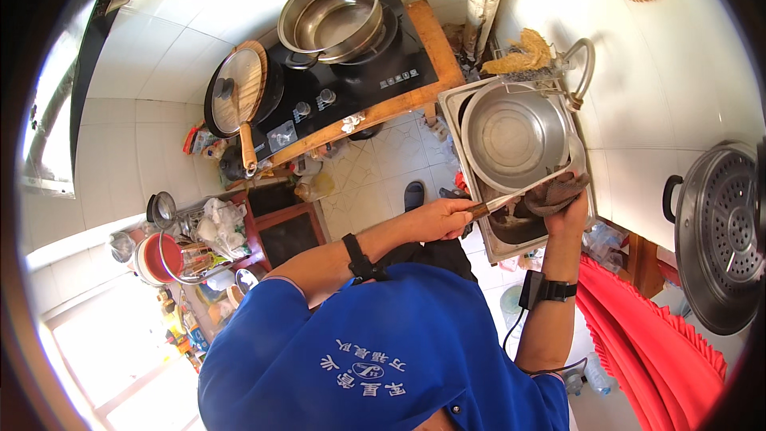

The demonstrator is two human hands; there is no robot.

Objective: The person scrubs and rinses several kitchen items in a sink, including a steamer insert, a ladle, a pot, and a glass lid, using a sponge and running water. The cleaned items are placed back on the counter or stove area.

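My left hand grips the brown handle of a thin-bladed metal kitchen utensil, which looks like a knife seen nearly edge-on. Its blade slants up and right over the sink. In my right hand is a dark, crumpled scrubbing cloth, pressed against the blade. Both hands are above the near part of a stainless steel sink. A round metal basin sits inside the sink, just beyond the blade. The cloth hides part of the blade and its tip.
A curved faucet and a wire rack holding a tan loofah stand behind the sink. On the black cooktop are a steel pot and a lidded pan. A red curtain hangs at right.
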